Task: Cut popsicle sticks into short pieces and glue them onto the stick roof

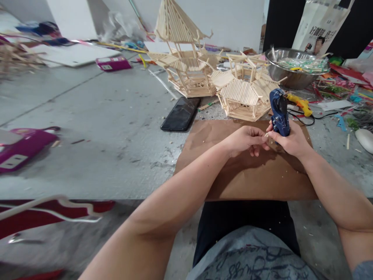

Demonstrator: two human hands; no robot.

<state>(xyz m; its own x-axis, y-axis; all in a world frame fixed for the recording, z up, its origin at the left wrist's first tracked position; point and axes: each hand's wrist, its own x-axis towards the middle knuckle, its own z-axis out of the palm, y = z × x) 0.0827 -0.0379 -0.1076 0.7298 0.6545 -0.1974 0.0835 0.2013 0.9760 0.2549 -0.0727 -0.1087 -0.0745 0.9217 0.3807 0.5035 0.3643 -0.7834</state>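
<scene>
Over the brown sheet (247, 186), my left hand (246, 142) is closed in a pinch on a short pale wooden stick (266, 135), most of which its fingers hide. My right hand (293, 142) wraps round a dark blue hand tool (279, 112) that looks like a cutter; its working end points up and away from me. The right thumb tip nearly meets the left fingertips at the stick. Just beyond the hands stands an eight-sided-looking wooden stick model (241, 97), and behind it to the left a taller pagoda model (186, 58) with a pointed roof.
A black phone (180, 114) lies left of the models. A steel bowl (291, 79) of wrapped sticks stands at the back right, near a yellow glue gun (300, 104) with a black cord. Purple boxes (113, 63) and craft scraps lie about the grey table (116, 155).
</scene>
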